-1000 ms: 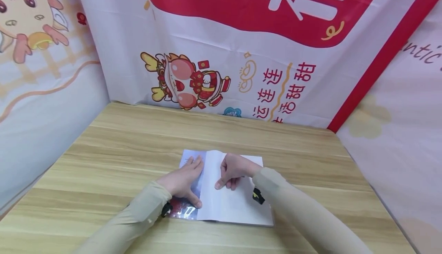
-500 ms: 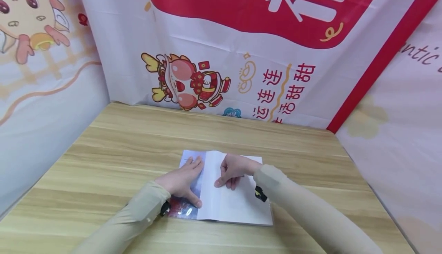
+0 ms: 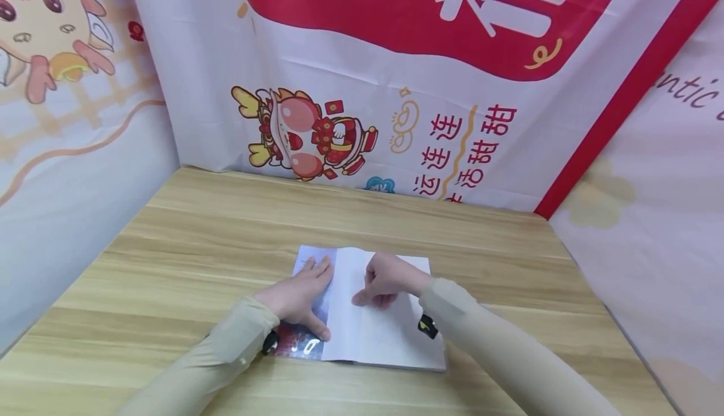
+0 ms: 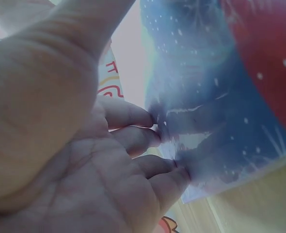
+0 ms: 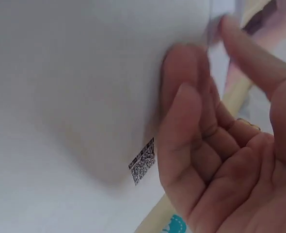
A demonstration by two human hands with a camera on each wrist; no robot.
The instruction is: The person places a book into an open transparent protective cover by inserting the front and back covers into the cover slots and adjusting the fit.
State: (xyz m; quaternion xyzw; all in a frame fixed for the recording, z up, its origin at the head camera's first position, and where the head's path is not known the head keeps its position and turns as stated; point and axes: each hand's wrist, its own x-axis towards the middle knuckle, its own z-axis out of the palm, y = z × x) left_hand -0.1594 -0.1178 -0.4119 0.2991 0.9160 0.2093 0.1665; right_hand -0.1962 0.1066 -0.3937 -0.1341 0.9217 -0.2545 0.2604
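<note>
Little changes: the right hand point(image 3: 389, 279), fingers curled round nothing visible, shifts slightly, while the book point(image 3: 403, 340) stays beneath it and the splayed, empty left hand point(image 3: 298, 295), so the pressing apparently continues.

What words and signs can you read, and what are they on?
"运连连": back cloth
"活甜甜": back cloth
"ntic": right cloth
Big white characters, back cloth: cut off
Teal badge, back cloth: too small
Small writing, book: too small
Black-and-white patch, book: unreadable
</note>
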